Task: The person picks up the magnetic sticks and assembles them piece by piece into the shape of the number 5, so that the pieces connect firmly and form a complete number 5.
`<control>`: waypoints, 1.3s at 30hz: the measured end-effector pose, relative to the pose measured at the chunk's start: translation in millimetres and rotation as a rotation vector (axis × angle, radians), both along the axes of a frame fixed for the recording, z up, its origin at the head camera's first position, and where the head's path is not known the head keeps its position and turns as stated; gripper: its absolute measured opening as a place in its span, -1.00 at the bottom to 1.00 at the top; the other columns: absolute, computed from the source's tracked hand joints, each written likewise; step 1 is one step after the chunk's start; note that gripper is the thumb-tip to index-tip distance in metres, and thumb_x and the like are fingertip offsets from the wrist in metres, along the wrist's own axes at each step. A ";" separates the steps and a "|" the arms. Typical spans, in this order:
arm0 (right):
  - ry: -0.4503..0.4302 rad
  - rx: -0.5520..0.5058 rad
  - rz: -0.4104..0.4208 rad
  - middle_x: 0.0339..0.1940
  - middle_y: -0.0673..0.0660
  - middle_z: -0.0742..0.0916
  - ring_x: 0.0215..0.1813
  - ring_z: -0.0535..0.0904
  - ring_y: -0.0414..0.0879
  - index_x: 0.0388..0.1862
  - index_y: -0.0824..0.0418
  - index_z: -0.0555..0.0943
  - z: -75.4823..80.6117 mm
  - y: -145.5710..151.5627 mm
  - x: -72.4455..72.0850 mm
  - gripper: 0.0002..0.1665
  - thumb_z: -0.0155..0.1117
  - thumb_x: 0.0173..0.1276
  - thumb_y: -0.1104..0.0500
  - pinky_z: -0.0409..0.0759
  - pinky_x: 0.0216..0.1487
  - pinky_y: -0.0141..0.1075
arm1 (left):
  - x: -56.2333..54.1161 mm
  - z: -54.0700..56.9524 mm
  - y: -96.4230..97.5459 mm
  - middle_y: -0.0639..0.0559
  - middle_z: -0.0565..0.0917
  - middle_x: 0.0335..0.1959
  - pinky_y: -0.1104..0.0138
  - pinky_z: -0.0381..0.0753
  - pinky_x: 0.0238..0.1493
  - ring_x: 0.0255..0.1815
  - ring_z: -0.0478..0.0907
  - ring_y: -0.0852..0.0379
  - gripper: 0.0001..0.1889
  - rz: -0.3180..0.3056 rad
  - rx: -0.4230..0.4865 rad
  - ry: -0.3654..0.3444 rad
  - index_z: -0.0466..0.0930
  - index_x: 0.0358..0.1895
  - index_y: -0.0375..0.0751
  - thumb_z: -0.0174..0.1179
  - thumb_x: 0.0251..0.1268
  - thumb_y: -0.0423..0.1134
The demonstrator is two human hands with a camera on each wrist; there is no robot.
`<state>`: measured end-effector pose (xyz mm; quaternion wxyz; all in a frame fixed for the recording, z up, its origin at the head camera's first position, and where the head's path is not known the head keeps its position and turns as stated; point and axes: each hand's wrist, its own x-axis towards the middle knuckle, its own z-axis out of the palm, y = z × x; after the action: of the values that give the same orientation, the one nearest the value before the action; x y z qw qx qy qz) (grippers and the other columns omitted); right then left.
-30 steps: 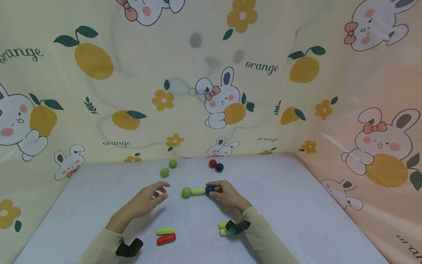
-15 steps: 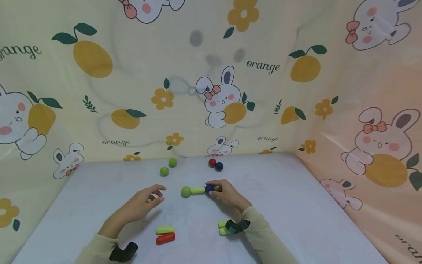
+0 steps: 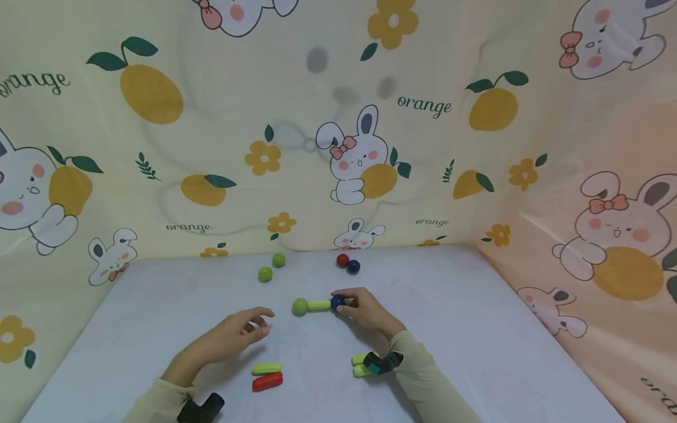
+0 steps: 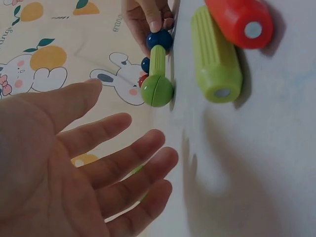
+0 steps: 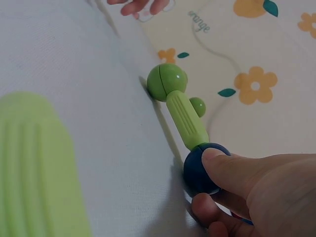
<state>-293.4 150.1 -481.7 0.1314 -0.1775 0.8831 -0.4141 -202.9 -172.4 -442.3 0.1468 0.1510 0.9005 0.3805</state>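
Note:
At mid-table my right hand (image 3: pixel 365 309) pinches a dark blue ball (image 5: pixel 200 170) between thumb and fingers. A ribbed light green rod (image 5: pixel 186 120) joins that ball to a green ball (image 5: pixel 165 82), making a dumbbell shape lying along the table. My left hand (image 3: pixel 233 336) is held over the table to the left of the green ball, apart from it, fingers loosely spread and holding nothing. Below that hand lie a light green rod (image 4: pixel 217 61) and a red rod (image 4: pixel 244 22) side by side, metal discs showing at their ends.
Two loose green balls (image 3: pixel 265 274) sit at the back left of the white table (image 3: pixel 449 329). A red ball (image 3: pixel 342 260) and another blue ball (image 3: pixel 353 267) stand together at the back. Light green rods (image 3: pixel 359 370) lie partly under the right wrist camera. A patterned cloth rises behind.
My left hand has drawn back a little toward the near side, away from the green ball. The right hand keeps its hold on the blue ball.

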 end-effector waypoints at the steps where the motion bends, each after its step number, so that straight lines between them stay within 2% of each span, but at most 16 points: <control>1: -0.001 -0.001 0.001 0.23 0.13 0.70 -0.08 0.55 -0.11 0.30 0.07 0.61 -0.4 -0.2 0.0 -0.55 0.28 0.45 0.23 0.58 -0.04 -0.27 | 0.8 -0.5 0.0 -0.03 0.67 0.01 0.02 0.67 0.02 0.02 0.61 0.01 -0.60 -0.014 0.003 -0.007 0.51 0.29 -0.13 0.17 0.49 -0.11; 8: -0.007 0.001 0.005 0.23 0.14 0.70 -0.08 0.56 -0.12 0.30 0.08 0.61 -1.1 -1.5 1.1 -0.55 0.28 0.45 0.22 0.58 -0.02 -0.27 | 4.5 -1.3 0.4 -0.05 0.68 -0.03 0.04 0.66 -0.06 -0.04 0.60 0.02 -0.63 -0.067 0.013 -0.061 0.53 0.26 -0.14 0.18 0.48 -0.12; 17: 0.008 0.008 0.007 0.23 0.14 0.70 -0.05 0.58 -0.12 0.30 0.09 0.61 1.0 -0.8 1.5 -0.55 0.28 0.44 0.23 0.61 -0.01 -0.26 | 4.0 -4.5 1.5 -0.03 0.66 -0.15 0.14 0.61 -0.14 -0.16 0.57 0.06 -0.68 -0.188 0.040 -0.127 0.57 0.13 -0.22 0.27 0.40 -0.20; 30: 0.015 0.005 0.002 0.24 0.15 0.70 -0.08 0.57 -0.12 0.29 0.11 0.62 3.1 -1.0 2.7 -0.55 0.28 0.44 0.25 0.57 -0.07 -0.33 | 2.2 -10.7 3.8 0.04 0.60 -0.32 0.37 0.45 -0.34 -0.31 0.48 0.11 -0.78 -0.186 0.026 -0.130 0.63 -0.05 -0.18 0.35 0.28 -0.27; 39: 0.028 -0.002 0.009 0.24 0.15 0.70 -0.08 0.58 -0.13 0.29 0.11 0.62 -1.3 -0.4 0.0 -0.56 0.28 0.44 0.25 0.58 -0.08 -0.34 | 2.4 -10.6 3.1 0.01 0.57 -0.32 0.43 0.40 -0.40 -0.39 0.43 0.17 -0.70 -0.212 0.031 -0.149 0.63 -0.09 -0.14 0.47 0.13 -0.30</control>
<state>-293.4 149.7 -483.0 0.1206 -0.1873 0.8836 -0.4118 -200.6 -169.3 -452.9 0.2503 0.2190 0.8601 0.3868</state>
